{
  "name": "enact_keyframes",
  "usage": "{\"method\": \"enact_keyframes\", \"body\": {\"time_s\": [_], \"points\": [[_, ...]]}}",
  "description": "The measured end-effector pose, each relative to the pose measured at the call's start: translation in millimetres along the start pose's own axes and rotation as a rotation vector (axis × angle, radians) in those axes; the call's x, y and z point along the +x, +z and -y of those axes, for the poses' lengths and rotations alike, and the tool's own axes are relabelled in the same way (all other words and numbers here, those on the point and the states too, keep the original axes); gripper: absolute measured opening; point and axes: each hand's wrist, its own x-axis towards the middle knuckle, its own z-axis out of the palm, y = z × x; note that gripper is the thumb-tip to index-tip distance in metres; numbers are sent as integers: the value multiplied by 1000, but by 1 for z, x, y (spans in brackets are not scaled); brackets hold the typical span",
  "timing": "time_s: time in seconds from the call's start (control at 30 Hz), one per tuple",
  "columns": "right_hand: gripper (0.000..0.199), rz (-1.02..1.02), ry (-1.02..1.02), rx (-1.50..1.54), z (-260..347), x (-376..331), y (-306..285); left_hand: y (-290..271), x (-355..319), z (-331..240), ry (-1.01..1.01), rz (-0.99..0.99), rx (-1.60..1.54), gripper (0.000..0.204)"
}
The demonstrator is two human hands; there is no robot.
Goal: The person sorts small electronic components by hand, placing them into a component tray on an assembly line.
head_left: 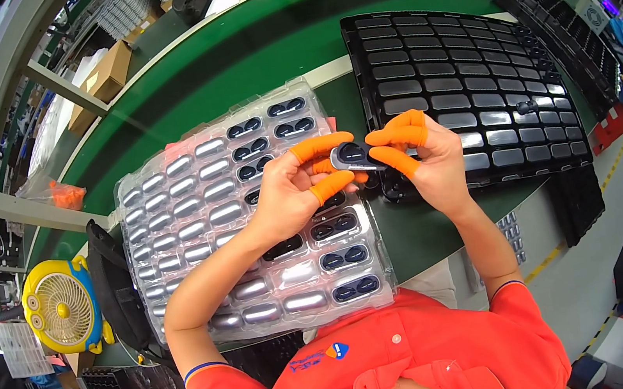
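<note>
My left hand [289, 191] grips one end of a small oblong earbud case [354, 156], silver on the outside with dark round hollows in its top. The fingers and thumb of my right hand [438, 166] pinch its other end. Orange finger cots cover the fingertips of both hands. Below the hands lies a clear plastic tray [238, 204] with rows of pockets. Silver oblong shells [223, 212] fill many of them, and case pieces with dark paired hollows [355, 289] sit along its right side. My left forearm hides part of the tray.
A black tray with many rectangular pockets [462, 84] stands to the right, with another black tray [554, 33] beyond it. A yellow and blue fan [63, 310] is at the left. A cardboard box [100, 84] sits behind a metal frame post [65, 87].
</note>
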Motion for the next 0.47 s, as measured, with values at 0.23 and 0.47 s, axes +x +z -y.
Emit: {"method": "enact_keyframes", "body": {"time_s": [0.23, 0.47], "points": [[21, -1, 0, -12, 0, -3, 2, 1, -2, 5, 74, -5, 43, 39], [21, -61, -94, -122, 3, -5, 5, 0, -4, 9, 145, 6, 116, 41]]}}
